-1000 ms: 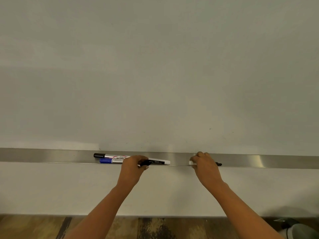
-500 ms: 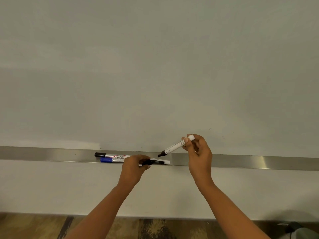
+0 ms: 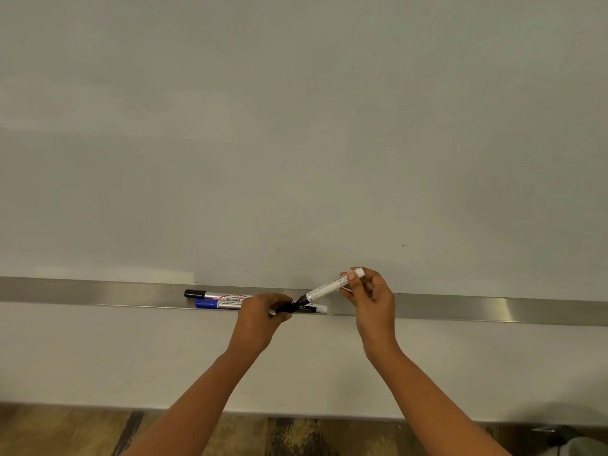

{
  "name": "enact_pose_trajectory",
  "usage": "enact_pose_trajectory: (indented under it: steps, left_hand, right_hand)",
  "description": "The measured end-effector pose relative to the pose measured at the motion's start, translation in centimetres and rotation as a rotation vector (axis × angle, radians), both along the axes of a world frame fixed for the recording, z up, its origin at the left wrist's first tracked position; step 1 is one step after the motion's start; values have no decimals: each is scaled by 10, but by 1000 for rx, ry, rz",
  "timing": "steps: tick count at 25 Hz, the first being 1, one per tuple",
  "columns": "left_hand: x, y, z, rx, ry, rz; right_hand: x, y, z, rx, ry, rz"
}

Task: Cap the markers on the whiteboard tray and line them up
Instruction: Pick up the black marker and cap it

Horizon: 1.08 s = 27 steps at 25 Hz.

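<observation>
Head view: whiteboard (image 3: 296,126) filling most of the picture, metal tray (image 3: 98,292) running along its lower edge, strip of wooden floor (image 3: 65,429) at the bottom.

Four markers counted. Two lying capped at the left of the tray, side by side and touching: black-capped marker (image 3: 210,294) at the back, blue-capped marker (image 3: 214,304) in front, both caps pointing left. Third marker (image 3: 312,308) lying in the tray just right of those, white end pointing right, left part hidden behind the left hand. Fourth marker (image 3: 329,286) lifted off the tray, tilted, white tail up to the right, dark tip down to the left.

Two hands, both bare. Right hand (image 3: 371,297) pinching the tilted marker near its tail between thumb and fingers, raised in front of the board just above the tray. Left hand (image 3: 260,315) curled at the tray's front edge, fingertips pinching a small black cap (image 3: 285,307). Tip of the tilted marker meeting the cap's open end, or just short of it; cannot tell whether seated.

One grey object (image 3: 579,445) at the bottom right corner, too cut off to name.
</observation>
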<state>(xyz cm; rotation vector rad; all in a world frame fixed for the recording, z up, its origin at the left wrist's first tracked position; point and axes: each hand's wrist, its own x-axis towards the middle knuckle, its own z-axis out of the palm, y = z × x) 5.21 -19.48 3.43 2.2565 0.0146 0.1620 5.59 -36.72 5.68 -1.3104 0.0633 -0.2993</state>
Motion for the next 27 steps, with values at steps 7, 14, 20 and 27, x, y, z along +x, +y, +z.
enact_pose_trajectory:
  steps: [7,14,20,27]
  left_hand:
    - [0,3,3,-6,1,-5]
    - [2,5,2,-1,10,-44]
    - [2,17,2,-624,82,108]
    - [10,13,10,-1137,160,307]
  right_hand:
    - [4,1,-4,47,38,1]
    - [3,7,-11,90,96,56]
    - [6,-1,-15,89,252,202]
    - [-3,12,-19,-527,227,429]
